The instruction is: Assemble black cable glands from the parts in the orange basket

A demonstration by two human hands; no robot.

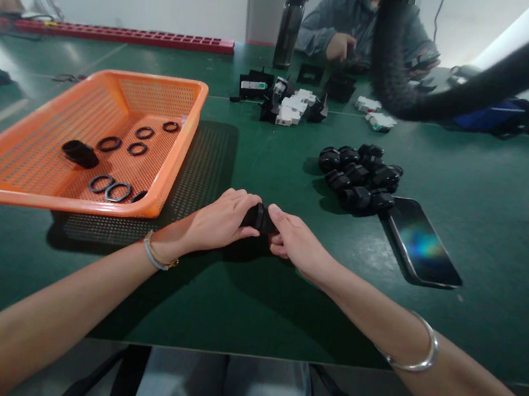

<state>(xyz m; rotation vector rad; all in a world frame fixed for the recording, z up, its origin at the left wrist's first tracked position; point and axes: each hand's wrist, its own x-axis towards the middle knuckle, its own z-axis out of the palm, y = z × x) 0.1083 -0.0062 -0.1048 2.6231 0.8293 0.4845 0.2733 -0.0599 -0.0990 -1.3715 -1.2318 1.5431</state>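
Both my hands meet over the green table [485,275] and grip one small black plastic fitting [260,217]. My left hand [220,221] wraps its fingers round the fitting's left end. My right hand [292,240] pinches the right end. To the right and a little further off lies a pile of several similar black fittings [359,177]. An orange mesh basket [176,163] at the left holds several black rings [116,190] and one black fitting [80,153].
A dark phone [422,241] lies face up right of the pile. Black and white parts [287,104] and a dark bottle [291,23] stand further back. A person in a grey jacket [344,25] works across the table. A red rail [124,34] lies at the far left.
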